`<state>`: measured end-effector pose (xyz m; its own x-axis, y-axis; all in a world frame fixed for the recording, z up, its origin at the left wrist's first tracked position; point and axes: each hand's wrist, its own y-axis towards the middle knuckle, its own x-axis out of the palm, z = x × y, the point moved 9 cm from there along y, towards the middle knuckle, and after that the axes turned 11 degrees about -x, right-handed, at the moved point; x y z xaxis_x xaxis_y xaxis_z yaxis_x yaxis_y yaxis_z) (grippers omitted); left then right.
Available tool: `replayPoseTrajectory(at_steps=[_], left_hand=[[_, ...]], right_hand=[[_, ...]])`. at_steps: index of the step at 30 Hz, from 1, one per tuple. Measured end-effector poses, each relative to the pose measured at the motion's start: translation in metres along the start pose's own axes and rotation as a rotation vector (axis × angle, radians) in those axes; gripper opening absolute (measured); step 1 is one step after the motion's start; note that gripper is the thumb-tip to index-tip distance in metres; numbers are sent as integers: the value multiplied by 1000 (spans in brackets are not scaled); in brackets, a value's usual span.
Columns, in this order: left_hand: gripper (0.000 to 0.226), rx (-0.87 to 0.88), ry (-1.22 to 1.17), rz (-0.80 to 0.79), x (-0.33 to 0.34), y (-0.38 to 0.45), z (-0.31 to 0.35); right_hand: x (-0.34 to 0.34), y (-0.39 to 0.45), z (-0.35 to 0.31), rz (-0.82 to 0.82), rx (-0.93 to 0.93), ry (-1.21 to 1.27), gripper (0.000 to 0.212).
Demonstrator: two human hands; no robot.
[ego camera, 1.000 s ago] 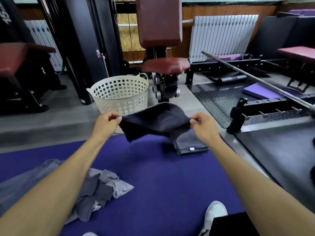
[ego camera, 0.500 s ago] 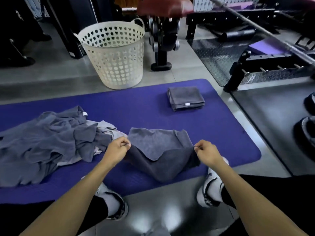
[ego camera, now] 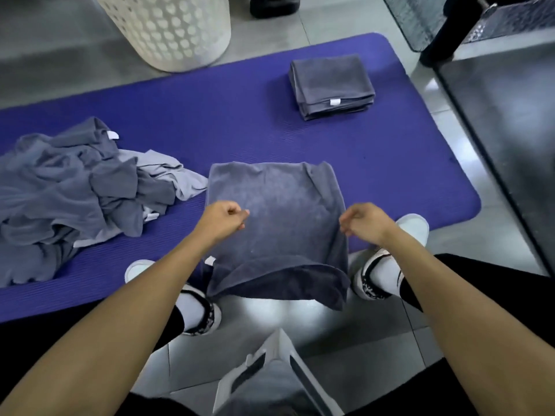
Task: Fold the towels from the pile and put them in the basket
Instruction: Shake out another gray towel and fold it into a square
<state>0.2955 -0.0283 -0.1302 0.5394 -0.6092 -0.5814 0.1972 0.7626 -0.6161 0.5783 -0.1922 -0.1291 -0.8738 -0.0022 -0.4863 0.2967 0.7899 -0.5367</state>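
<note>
A dark grey towel [ego camera: 276, 211] lies spread on the purple mat [ego camera: 228, 121], and its near part sags over the mat's edge between my feet. My left hand [ego camera: 225, 220] pinches it at the left side and my right hand [ego camera: 365, 223] pinches its right edge, fingers curled. The pile of unfolded grey towels [ego camera: 75, 187] lies crumpled on the mat to the left. A folded grey towel [ego camera: 330, 82] rests at the mat's far right. The white perforated basket [ego camera: 171, 28] stands on the floor beyond the mat, its top cut off by the frame.
My two feet in white shoes [ego camera: 198, 307] stand at the mat's near edge on the shiny grey floor. A dark rubber platform [ego camera: 504, 121] runs along the right. Black gym equipment bases [ego camera: 441, 43] stand at the far right.
The view has tilted further down and closer. The towel's far part now lies flatter and wider on the mat. Both hands keep their pinch on it.
</note>
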Motion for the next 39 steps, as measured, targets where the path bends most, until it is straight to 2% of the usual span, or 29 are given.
replayPoseTrajectory(at_steps=[5, 9, 12, 14, 16, 18, 19, 21, 22, 26, 30, 36, 39], left_hand=[[5, 155, 231, -53, 52, 60, 45], [62, 261, 624, -135, 110, 113, 71], [86, 274, 880, -143, 139, 139, 80], [88, 259, 890, -143, 145, 150, 76], [86, 283, 888, -110, 144, 154, 71], [85, 324, 898, -79, 139, 155, 71], [85, 332, 892, -67, 137, 157, 72], [83, 340, 878, -54, 135, 159, 74], [82, 344, 875, -52, 135, 160, 73], [81, 351, 878, -43, 135, 160, 72], [82, 324, 872, -48, 135, 158, 73], [85, 281, 859, -52, 137, 156, 76], [87, 261, 851, -54, 138, 156, 76]], right_hand=[[-24, 45, 20, 105, 28, 77, 15], [-40, 96, 40, 195, 40, 104, 20], [-43, 138, 45, 212, 17, 68, 15], [-39, 165, 40, 185, -23, 44, 15], [-32, 192, 31, 130, -78, 29, 34], [-21, 212, 25, 42, -128, -39, 44], [-17, 219, 22, -4, -140, -81, 42], [-12, 228, 22, -63, -153, -100, 19], [-14, 231, 23, -57, -165, -59, 11], [-23, 222, 28, -62, -110, 218, 23], [-29, 216, 36, 18, -97, 404, 20], [-54, 216, 50, 278, -30, 361, 23], [-46, 217, 54, 193, -9, 289, 13]])
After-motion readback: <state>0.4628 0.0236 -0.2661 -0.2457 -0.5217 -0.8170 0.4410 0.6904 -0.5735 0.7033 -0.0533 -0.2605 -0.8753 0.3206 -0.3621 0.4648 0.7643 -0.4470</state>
